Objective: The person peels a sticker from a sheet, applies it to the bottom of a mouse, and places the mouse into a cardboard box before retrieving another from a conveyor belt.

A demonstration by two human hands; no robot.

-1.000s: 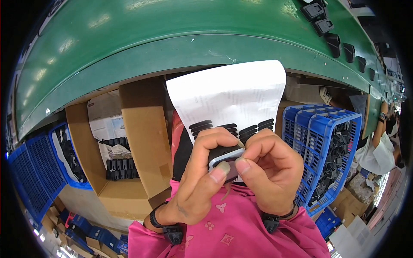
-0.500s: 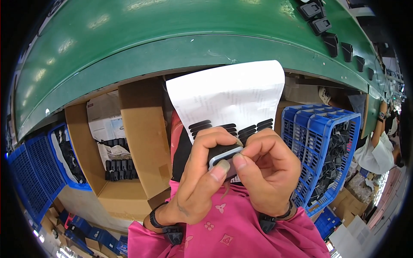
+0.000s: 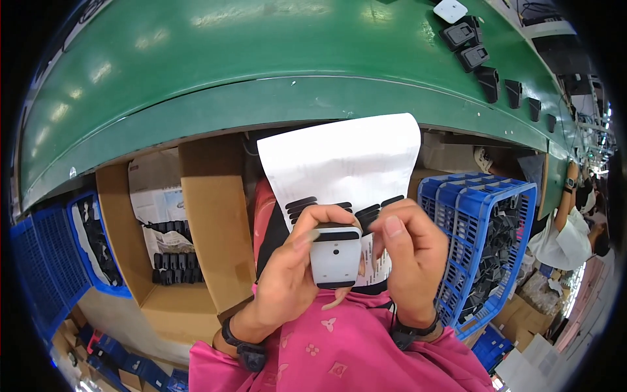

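Note:
My left hand (image 3: pixel 287 274) is closed around a small box-shaped device (image 3: pixel 336 258) with a white face and black ends. The white face, which has small dark holes, is turned up toward me. Just right of the device is my right hand (image 3: pixel 415 261), apart from it; its thumb is raised and its fingertips are smeared by motion, so what they hold, if anything, cannot be told. Behind both hands a white sheet (image 3: pixel 346 153) slopes down from the bench edge to my lap. Rows of black rounded strips (image 3: pixel 302 208) lie on its lower part, partly hidden by my hands.
Across the front runs a green bench (image 3: pixel 261 59), with black plastic housings (image 3: pixel 473 57) and a white piece (image 3: pixel 450 10) at its right. A blue crate (image 3: pixel 450 222) of black parts stands right. A cardboard box (image 3: pixel 215 228) stands left. Another person's arm (image 3: pixel 565 199) shows far right.
My right hand has come off the device and moved slightly right. The device has tipped so its white face shows. The view has shifted a little, bringing a white piece on the bench into sight.

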